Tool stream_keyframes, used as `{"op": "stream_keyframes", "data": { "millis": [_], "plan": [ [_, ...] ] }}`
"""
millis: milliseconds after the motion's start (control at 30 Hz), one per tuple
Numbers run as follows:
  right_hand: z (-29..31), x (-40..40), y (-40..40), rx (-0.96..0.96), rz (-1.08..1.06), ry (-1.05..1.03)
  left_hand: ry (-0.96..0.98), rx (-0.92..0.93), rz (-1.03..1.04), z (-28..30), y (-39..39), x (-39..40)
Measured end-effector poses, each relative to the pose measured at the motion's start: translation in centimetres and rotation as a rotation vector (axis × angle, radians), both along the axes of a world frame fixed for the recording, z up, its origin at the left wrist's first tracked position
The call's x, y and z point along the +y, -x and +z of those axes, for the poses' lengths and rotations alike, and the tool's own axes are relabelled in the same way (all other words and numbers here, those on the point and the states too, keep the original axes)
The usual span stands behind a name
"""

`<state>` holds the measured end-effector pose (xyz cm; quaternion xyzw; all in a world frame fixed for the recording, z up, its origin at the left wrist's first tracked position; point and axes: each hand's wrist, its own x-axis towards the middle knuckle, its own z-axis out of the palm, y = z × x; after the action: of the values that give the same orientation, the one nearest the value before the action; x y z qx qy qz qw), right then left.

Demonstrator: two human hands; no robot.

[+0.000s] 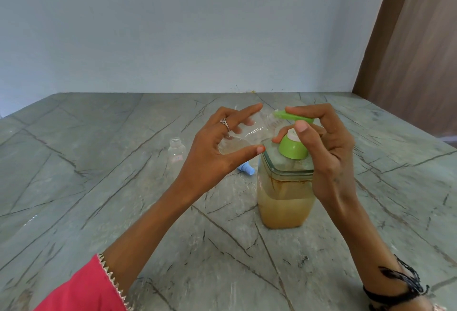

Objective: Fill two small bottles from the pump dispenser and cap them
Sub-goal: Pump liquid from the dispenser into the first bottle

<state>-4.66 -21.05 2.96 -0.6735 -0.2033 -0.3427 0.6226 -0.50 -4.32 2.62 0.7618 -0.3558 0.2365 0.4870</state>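
At the green pump spout (284, 114), left hand (217, 147) grips a small clear plastic bottle (243, 135) tilted mouth-to-nozzle; right hand (321, 142) fingers curl over the pump head.

A pale blue-grey wall (173, 26) fills the upper half of the view, plain and evenly lit, soft daylight with no hard shadows. At the right, a brown wood-grain panel (408, 51) runs down to the bench's far right corner. Below, the bench (86, 162) spreads wide: grey-green stone crossed by dark veins, with a faint sheen. A few small specks sit along its far edge, where it meets the wall.
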Motion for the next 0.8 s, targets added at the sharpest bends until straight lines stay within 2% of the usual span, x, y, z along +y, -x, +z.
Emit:
{"op": "stream_keyframes", "data": {
  "millis": [300,567,800],
  "plan": [
    [0.01,0.13,-0.18,-0.003,-0.043,-0.014,-0.031,-0.017,0.001,-0.25,0.08,0.22],
    [-0.45,-0.24,-0.08,-0.035,-0.033,0.043,0.016,0.024,-0.015,-0.13,0.17,-0.13],
    [0.13,0.18,-0.08,-0.015,-0.021,-0.020,0.040,0.041,-0.030,-0.35,0.30,-0.29]
  ]
}}
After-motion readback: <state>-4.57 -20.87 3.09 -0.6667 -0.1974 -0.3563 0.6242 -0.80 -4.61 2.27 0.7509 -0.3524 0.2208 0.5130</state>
